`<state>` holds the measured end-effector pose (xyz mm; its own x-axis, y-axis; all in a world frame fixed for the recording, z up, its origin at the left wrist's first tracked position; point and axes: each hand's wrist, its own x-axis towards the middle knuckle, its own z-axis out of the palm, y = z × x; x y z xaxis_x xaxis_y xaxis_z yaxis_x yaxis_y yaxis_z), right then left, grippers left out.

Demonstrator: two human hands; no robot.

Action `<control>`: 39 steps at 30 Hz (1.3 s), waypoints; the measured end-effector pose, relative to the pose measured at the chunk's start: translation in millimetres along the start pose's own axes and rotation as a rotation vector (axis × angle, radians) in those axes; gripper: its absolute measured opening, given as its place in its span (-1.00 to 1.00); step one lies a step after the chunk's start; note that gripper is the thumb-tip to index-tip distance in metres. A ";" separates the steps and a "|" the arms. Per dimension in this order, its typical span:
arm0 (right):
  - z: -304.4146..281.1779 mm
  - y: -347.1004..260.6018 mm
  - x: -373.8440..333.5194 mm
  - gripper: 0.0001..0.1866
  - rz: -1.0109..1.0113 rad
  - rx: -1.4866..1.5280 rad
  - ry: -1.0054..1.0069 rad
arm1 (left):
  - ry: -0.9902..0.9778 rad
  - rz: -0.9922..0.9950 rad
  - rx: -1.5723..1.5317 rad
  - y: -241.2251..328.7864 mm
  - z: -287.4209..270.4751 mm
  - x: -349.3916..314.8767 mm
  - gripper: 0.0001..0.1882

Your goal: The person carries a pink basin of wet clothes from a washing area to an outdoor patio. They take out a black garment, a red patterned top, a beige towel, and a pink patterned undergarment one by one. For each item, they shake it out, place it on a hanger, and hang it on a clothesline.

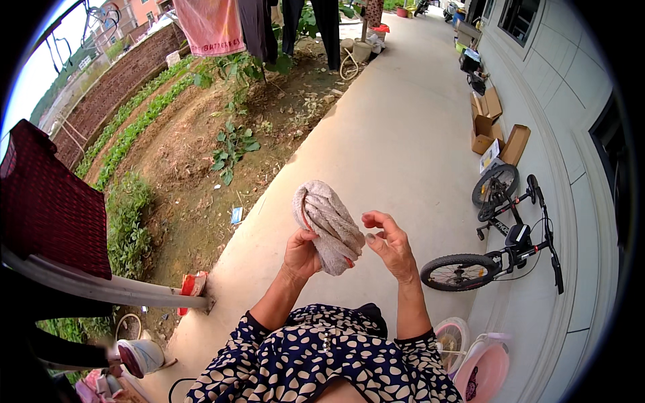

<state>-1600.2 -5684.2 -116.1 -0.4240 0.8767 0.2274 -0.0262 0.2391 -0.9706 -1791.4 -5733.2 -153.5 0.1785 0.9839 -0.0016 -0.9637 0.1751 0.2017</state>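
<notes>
A greyish-beige towel [327, 225], twisted and folded into a thick bundle with a reddish edge, is held up in front of me. My left hand [302, 255] grips its lower left side, the thumb lying over the cloth. Just right of the bundle is my right hand [392, 247], its thumb and fingers apart, with a narrow gap between them and the towel. The towel's underside is hidden.
A black bicycle [514, 242] leans by the right wall, with cardboard boxes [485, 131] beyond it. Pink basins [494, 366] stand at lower right. On the left are a metal pole [121, 289], a white bucket [141, 356], hanging laundry [211, 27] and a garden bed [175, 154].
</notes>
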 end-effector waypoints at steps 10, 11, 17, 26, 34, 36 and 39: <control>88.2 12.6 48.7 -0.86 -0.099 0.040 -0.164 | 0.199 0.214 0.156 69.1 -13.9 -56.6 -0.46; 92.9 8.8 57.1 -0.86 -0.122 0.040 -0.106 | 0.310 0.256 0.356 76.8 -15.2 -57.0 -0.49; 84.7 0.8 126.8 -0.81 -0.360 -0.136 0.026 | 0.448 0.478 0.745 119.5 -26.3 -62.2 -0.50; 124.6 172.2 176.5 -0.38 0.968 0.116 -0.471 | 0.030 0.421 0.444 167.3 37.6 10.0 -0.26; 220.4 212.7 203.4 -0.50 1.293 1.110 -0.739 | 0.266 0.327 1.008 194.2 20.8 13.8 -0.50; 222.3 193.4 228.1 -0.58 1.027 0.661 -0.657 | 0.264 0.363 1.134 197.1 18.8 1.6 -0.51; 218.8 229.4 255.5 -0.74 0.562 0.028 -0.555 | 0.449 0.461 1.281 207.6 11.9 -10.1 -0.61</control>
<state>-1912.6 -5496.8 -297.9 -0.7701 0.5246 -0.3631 0.3063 -0.1953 -0.9317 -1990.9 -5707.2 -100.0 -0.4046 0.9131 0.0503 -0.0344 -0.0702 0.9969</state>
